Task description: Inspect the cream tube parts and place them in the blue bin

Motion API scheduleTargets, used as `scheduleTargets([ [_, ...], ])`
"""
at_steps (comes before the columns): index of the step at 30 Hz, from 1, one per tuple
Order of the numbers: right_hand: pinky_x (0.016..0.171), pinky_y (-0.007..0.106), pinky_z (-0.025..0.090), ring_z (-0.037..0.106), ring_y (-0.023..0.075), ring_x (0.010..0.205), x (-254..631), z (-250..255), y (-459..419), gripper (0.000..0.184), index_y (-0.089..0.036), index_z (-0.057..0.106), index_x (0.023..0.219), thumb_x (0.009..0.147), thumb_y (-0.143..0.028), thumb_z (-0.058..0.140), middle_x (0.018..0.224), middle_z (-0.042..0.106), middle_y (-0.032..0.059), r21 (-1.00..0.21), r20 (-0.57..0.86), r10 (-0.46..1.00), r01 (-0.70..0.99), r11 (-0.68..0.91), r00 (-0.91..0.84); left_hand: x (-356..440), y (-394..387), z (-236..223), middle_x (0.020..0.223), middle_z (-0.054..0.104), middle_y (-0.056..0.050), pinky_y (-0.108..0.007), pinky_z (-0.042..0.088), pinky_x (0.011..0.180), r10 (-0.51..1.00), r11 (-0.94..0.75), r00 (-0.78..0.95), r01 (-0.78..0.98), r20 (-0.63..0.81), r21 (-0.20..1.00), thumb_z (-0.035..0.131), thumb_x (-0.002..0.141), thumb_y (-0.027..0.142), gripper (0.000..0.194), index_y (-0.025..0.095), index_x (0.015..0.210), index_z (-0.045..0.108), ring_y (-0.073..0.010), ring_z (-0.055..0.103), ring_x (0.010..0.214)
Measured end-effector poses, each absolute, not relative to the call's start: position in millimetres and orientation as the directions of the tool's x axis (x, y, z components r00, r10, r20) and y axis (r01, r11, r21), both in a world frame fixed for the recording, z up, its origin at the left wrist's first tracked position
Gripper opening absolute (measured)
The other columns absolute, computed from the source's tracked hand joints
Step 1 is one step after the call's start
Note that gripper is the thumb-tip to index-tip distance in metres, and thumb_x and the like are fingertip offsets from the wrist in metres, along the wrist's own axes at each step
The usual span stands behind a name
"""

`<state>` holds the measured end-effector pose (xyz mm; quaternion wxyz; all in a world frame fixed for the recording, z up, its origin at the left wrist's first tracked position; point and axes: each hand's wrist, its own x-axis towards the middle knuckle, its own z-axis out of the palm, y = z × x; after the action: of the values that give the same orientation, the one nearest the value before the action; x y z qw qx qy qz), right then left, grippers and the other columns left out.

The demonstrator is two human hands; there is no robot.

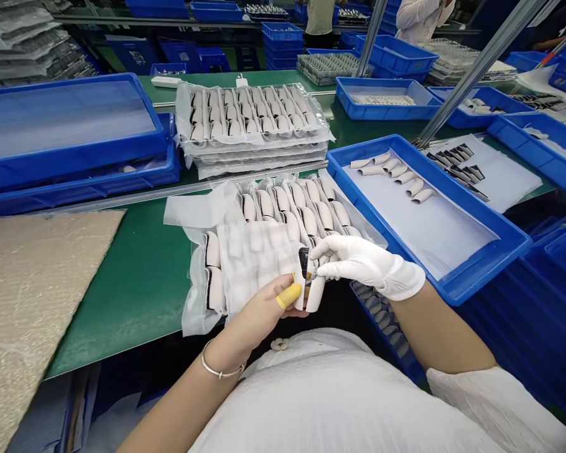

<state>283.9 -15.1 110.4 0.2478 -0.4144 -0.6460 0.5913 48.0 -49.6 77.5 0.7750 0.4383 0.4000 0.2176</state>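
Observation:
My left hand (276,299), bare with a yellow finger cot on one finger, is closed round a white curved shell piece (300,280) with a dark inner side. Beside it a second, ribbed white piece (316,294) hangs under my right hand (363,261), which wears a white glove. My right thumb and fingers pinch at the top of that ribbed piece; the exact contact is partly hidden. Just beyond both hands, a clear tray (358,221) holds rows of similar pale pieces, with white tissue sheets (249,251) over part of it.
A blue bin (493,277) with several pale pieces stands to the right. Behind the near tray is a stack of filled trays (259,148). Large blue bins (70,167) and a tan board (42,283) occupy the left. A metal post (476,69) rises at right.

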Motion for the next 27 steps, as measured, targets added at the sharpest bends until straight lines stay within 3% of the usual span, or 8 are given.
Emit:
scheduleTargets([
  [10,0.076,0.032,0.058,0.068,0.017,0.084,275.8,109.5,-19.3,0.023,-0.015,0.064,0.102,0.089,-0.034,0.07,0.096,0.07,0.0058,-0.947,-0.146,0.852,0.321,0.027,-0.502,48.2,-54.5,78.8,0.124,0.069,-0.01,-0.041,0.054,0.097,0.604,0.565,0.663,0.035,-0.442,0.824,0.056,0.094,0.053,0.043,0.021,0.122,0.064,-0.0275,0.066,0.114],
  [21,0.078,0.036,0.056,0.068,0.0204,0.086,265.3,112.6,-25.2,0.018,-0.018,0.064,0.099,0.089,-0.032,0.068,0.098,0.07,0.0073,-0.925,-0.104,0.867,0.367,0.095,-0.487,51.2,-55.6,84.9,0.096,0.074,-0.009,-0.037,0.054,0.084,0.613,0.576,0.639,0.041,-0.465,0.817,0.075,0.08,0.049,0.036,0.017,0.094,0.066,-0.0253,0.071,0.094],
  [24,0.082,0.039,0.056,0.067,0.0222,0.089,263.8,109.1,-27.1,0.022,-0.017,0.064,0.106,0.093,-0.035,0.063,0.097,0.069,0.0085,-0.888,-0.001,0.872,0.401,0.224,-0.489,50.2,-56.3,79.7,0.088,0.073,-0.007,-0.036,0.053,0.081,0.647,0.565,0.609,0.022,-0.459,0.825,0.076,0.078,0.051,0.038,0.017,0.088,0.063,-0.0242,0.07,0.087],
  [27,0.094,0.048,0.052,0.064,0.0286,0.102,261.9,103.7,-29.2,0.041,-0.018,0.062,0.12,0.092,-0.047,0.065,0.104,0.067,0.0121,-0.734,0.231,0.868,0.506,0.452,-0.44,50.3,-54.3,74.3,0.08,0.069,-0.005,-0.035,0.052,0.077,0.713,0.526,0.546,-0.003,-0.44,0.85,0.074,0.076,0.054,0.041,0.017,0.088,0.061,-0.0227,0.068,0.08],
])
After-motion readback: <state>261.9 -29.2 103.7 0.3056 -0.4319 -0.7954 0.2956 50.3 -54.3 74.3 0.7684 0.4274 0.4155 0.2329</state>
